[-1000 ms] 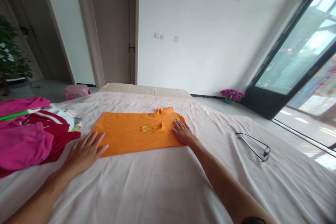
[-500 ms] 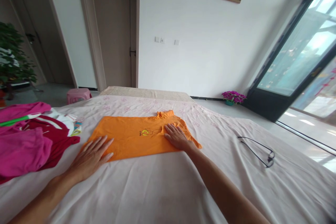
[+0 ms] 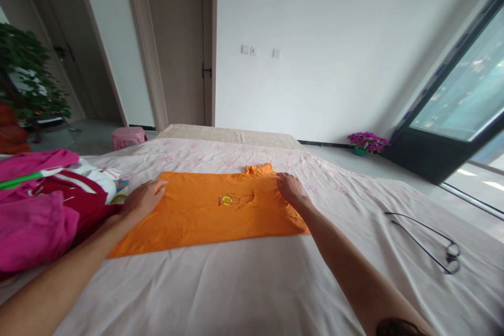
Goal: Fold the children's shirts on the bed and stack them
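Observation:
An orange T-shirt [image 3: 205, 220] lies folded lengthwise on the pale bedsheet, its collar at the far right and a small yellow-and-black print in the middle. At the shirt's left edge, my left hand [image 3: 144, 199] has its fingers curled over the fabric near the far corner. My right hand [image 3: 292, 189] grips the shirt's right end just beside the collar, with the fingers bent and partly hidden behind the knuckles. Both hands are closed on the cloth, which still rests on the sheet [image 3: 220, 294].
A heap of pink, red and white clothes [image 3: 43, 215] lies at the left. Eyeglasses [image 3: 433, 247] rest on the sheet at the right. Beyond the bed are a pink stool [image 3: 129, 136], a leafy plant [image 3: 31, 73] and purple flowers [image 3: 368, 142] in a pot.
Both hands lay flat on the shirt before; now their fingers curl at its two ends. The left hand has moved away from me along the left edge, the right hand outward toward the collar.

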### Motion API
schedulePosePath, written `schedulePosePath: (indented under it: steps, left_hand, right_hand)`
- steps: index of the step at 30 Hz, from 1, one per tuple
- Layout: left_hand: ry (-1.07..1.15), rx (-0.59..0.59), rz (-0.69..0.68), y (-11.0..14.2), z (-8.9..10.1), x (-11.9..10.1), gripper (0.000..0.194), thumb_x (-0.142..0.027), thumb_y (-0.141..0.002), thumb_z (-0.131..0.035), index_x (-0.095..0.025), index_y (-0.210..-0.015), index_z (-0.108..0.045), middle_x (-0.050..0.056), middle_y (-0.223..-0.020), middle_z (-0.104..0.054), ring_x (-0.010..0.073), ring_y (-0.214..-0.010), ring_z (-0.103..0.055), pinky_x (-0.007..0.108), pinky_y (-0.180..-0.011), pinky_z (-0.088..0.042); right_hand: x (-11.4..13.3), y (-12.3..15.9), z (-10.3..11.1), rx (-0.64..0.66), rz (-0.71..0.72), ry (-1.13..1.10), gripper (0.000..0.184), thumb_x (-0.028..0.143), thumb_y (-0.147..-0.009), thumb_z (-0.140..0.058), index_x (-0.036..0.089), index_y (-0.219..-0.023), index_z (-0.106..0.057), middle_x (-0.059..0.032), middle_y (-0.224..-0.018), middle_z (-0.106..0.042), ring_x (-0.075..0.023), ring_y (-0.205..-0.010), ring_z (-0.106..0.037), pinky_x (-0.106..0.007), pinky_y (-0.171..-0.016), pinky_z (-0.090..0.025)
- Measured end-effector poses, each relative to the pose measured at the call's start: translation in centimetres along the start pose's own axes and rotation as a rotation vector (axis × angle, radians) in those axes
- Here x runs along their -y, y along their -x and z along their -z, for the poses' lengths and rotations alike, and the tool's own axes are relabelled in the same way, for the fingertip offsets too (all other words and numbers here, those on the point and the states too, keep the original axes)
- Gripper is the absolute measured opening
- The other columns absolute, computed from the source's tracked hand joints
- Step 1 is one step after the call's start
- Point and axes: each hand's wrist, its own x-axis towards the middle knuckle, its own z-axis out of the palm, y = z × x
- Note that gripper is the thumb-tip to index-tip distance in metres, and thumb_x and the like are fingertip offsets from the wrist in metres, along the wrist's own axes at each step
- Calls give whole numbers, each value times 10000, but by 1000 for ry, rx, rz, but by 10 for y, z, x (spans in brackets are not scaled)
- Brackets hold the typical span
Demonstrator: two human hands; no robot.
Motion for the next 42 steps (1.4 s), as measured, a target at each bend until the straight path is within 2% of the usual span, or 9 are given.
schedulePosePath:
  steps: [10, 16, 20, 24, 27, 30, 37, 39, 42]
  left_hand:
    - [-17, -8, 222, -66, -24, 12, 578, -308, -840, -551, -151, -1395, -523, 186, -1342, -624, 318, -1189, -615, 376, -941, -481]
    - [54, 81, 269, -76, -15, 11, 439, -296, -750, -612, -179, -1166, -690, 103, -1077, -757, 258, -936, -711, 287, -748, -503]
    - [145, 37, 180, -55, 19, 2, 396, -375, -829, -524, -159, -1127, -670, 65, -1042, -751, 191, -894, -684, 257, -751, -484]
    - [206, -114, -27, -4, 55, 3, 380, -413, -825, -510, -158, -1090, -605, 63, -1124, -697, 179, -1001, -621, 252, -845, -481]
    - [152, -116, -245, 41, 55, 14, 296, -339, -781, -535, -218, -1045, -591, 38, -1119, -690, 205, -1061, -607, 297, -929, -477]
    - [69, -49, -388, 72, 37, 25, 437, -264, -746, -560, -269, -1183, -579, 16, -1219, -675, 216, -1135, -602, 330, -1032, -430]
    - [27, 25, -413, 85, 18, 16, 265, -184, -784, -463, -266, -932, -667, 20, -1049, -718, 207, -1051, -645, 319, -971, -455]
    - [33, 8, -384, 86, 22, 9, 251, -189, -792, -447, -255, -923, -651, 25, -1033, -720, 201, -1031, -653, 316, -961, -459]
    - [67, -21, -290, 87, 31, 2, 238, -235, -808, -436, -253, -941, -633, 27, -1044, -726, 205, -1012, -667, 315, -930, -475]
  right_hand:
    - [43, -78, -26, 109, 118, 2, 522, 152, -939, -407, 251, -1447, -473, -115, -1393, -554, -250, -1211, -556, -334, -923, -450]
    - [48, -84, -22, 113, 115, 36, 333, 157, -910, -447, 188, -1120, -704, -148, -1163, -625, -268, -1088, -592, -332, -858, -445]
    - [41, -52, 4, -27, 116, -1, 358, 169, -948, -383, 209, -1130, -688, -110, -1159, -609, -220, -1048, -590, -290, -820, -429]
    - [16, 14, 24, -232, 233, -167, 338, 202, -942, -410, 234, -1170, -657, -75, -1138, -627, -196, -1014, -590, -272, -800, -434]
    - [-7, 67, 24, -150, 229, -180, 402, 115, -790, -485, 254, -1123, -662, -50, -1145, -642, -190, -969, -602, -270, -773, -446]
    - [-22, 97, 19, -137, 203, -150, 604, 94, -702, -492, 252, -1277, -591, -68, -1289, -596, -227, -1124, -560, -311, -900, -452]
    - [-16, 83, 21, -167, 338, -24, 884, 43, -670, -496, 238, -1522, -363, -64, -1589, -330, -251, -1448, -250, -406, -1143, -267]
    - [-11, 71, 24, -142, 378, 2, 784, 53, -700, -525, 227, -1462, -462, -80, -1510, -444, -259, -1433, -272, -411, -1152, -241]
    - [-7, 61, 31, -56, 390, 3, 436, 102, -801, -521, 215, -1191, -677, -82, -1154, -666, -248, -1215, -496, -381, -1079, -329]
